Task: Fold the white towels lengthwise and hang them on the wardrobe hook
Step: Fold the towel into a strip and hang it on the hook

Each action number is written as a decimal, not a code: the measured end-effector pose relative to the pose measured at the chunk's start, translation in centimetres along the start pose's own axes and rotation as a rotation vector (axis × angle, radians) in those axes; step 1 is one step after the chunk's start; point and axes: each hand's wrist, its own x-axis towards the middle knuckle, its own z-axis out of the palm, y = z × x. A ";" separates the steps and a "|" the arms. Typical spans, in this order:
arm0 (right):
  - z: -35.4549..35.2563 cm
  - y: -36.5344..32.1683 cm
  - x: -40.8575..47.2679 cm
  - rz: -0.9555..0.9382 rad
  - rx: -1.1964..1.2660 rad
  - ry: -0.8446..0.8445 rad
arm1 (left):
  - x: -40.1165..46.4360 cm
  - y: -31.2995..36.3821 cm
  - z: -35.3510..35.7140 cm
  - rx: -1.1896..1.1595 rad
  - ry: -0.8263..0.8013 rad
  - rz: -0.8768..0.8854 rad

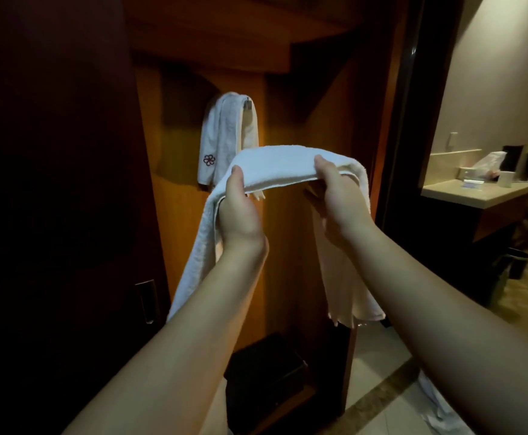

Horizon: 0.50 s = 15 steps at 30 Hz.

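Observation:
A white towel [278, 166], folded into a long narrow band, stretches level between my hands in front of the wooden wardrobe panel [290, 98]. My left hand [240, 211] grips it near its left end, thumb on top, and that end hangs down past my forearm. My right hand [338, 199] grips it near the right end, which also droops toward the floor. Behind and above, another white towel [221, 136] with a small flower emblem hangs over the metal hook [248, 103] on the panel.
A dark wardrobe door [52, 183] with a metal handle [146, 301] stands at the left. A dark box [265, 372] sits on the floor below the towel. To the right, a doorway opens onto a counter [472, 191] with small items.

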 end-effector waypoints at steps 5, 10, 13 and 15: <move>-0.8 1.0 3.2 0.113 0.304 0.158 | 3.5 -0.7 -0.3 0.202 -0.050 0.054; -0.9 2.4 9.6 0.134 0.295 0.170 | 8.5 -2.1 0.5 0.338 -0.063 0.079; -1.0 3.1 14.0 0.089 0.241 0.098 | 11.6 -2.6 1.8 0.395 -0.031 0.135; -1.0 3.4 17.2 0.072 0.188 0.065 | 13.7 -2.7 3.0 0.431 -0.023 0.159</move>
